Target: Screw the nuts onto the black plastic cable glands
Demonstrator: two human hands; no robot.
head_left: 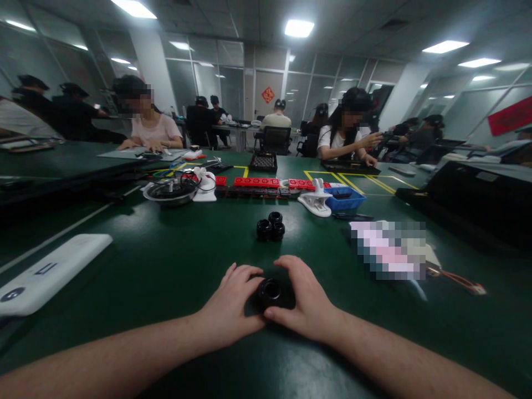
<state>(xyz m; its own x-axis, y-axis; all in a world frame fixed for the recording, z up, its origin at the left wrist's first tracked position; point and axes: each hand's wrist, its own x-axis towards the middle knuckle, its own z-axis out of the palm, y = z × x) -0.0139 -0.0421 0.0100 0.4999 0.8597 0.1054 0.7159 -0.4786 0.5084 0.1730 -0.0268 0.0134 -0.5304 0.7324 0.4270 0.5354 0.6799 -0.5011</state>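
Observation:
A glossy black ring-shaped piece (271, 290) with a round opening on top stands on the green table (174, 255), between my two hands. My left hand (235, 305) curves around its left side, fingers apart, with the thumb close to or touching the piece. My right hand (305, 296) curves around the right side; its fingers are spread, and the thumb lies at the front of the piece. Neither hand is closed on it. Farther off, a small cluster of similar black pieces (271, 227) sits together on the table.
A white device (54, 271) lies at the left. Across the table are a metal bowl (170, 194), white clamps (318, 200), red blocks (256, 182) and a blue tray (344, 198). A blurred packet (388, 249) and thin wires lie right. Several people sit beyond.

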